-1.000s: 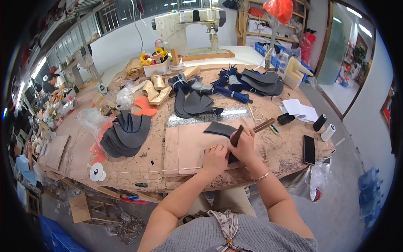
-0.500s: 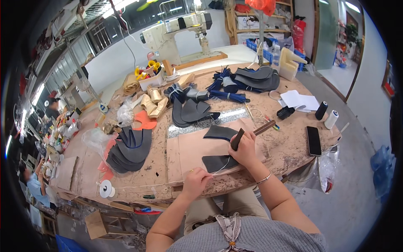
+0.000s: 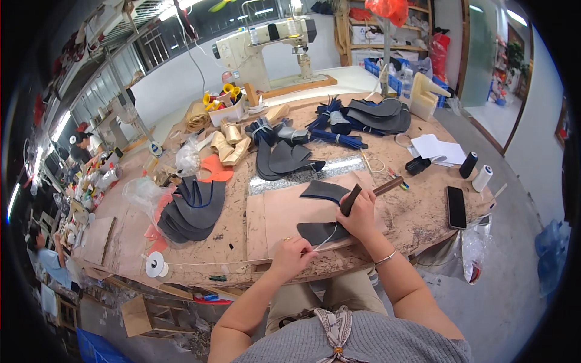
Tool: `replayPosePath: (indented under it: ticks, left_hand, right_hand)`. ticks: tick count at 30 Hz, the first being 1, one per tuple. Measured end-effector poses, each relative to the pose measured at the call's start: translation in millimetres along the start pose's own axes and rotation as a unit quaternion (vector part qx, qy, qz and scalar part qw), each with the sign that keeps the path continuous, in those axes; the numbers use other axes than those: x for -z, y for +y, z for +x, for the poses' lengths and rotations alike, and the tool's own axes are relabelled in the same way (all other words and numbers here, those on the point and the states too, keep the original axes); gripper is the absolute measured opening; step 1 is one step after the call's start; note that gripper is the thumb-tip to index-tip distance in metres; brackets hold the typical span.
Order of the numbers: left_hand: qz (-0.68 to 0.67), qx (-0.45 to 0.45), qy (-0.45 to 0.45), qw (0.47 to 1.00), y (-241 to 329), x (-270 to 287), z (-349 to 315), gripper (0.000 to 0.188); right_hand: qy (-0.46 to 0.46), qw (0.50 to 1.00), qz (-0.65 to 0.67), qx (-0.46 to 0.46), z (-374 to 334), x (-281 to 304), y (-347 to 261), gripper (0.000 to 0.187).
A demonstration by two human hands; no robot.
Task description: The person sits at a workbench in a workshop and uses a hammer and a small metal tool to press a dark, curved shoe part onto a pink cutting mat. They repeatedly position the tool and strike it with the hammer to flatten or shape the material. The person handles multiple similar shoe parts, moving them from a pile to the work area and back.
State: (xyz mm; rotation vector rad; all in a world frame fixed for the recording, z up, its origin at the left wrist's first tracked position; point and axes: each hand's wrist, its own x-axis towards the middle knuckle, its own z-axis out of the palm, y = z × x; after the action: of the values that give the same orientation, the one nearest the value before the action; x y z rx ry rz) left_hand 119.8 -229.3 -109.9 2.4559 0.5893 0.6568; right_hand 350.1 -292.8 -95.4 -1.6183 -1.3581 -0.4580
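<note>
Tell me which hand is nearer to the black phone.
Right. The right hand is to the left of the phone; the left hand is farther left and closer to the person's body.

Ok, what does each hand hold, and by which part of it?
Left hand: white tape, pinched beside the grey piece. Right hand: dark tool; the gripped part is hidden.

In the centre of the frame, my curved piece (image 3: 324, 189) is dark grey with a deep-blue edge, my flat tool (image 3: 350, 199) dark brown, my thin strand (image 3: 327, 239) white. The sheet (image 3: 279, 212) there is plain pinkish beige; the surface (image 3: 200, 257) is tan, blotched dark. At right are a black cone (image 3: 468, 164) and a white cone (image 3: 482, 178). At the lower edge, my ribbed top (image 3: 290, 346) is grey, my scarf (image 3: 336, 327) pale with dark print.
</note>
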Motion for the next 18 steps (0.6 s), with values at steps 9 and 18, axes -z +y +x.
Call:
replayPosePath:
  ticks: [9, 18]
  left_hand:
    - [-0.108, 0.185, 0.019, 0.977, -48.7, 53.7, 18.7, 0.011]
    - [0.101, -0.136, 0.120, 0.978, -30.3, 17.7, 57.5, 0.019]
  right_hand:
    - [-0.006, 1.000, -0.003, -0.001, -2.0, -2.4, 3.9, 0.022]
    - [-0.017, 1.000, -0.008, -0.008, -3.3, -3.0, 5.6, 0.022]
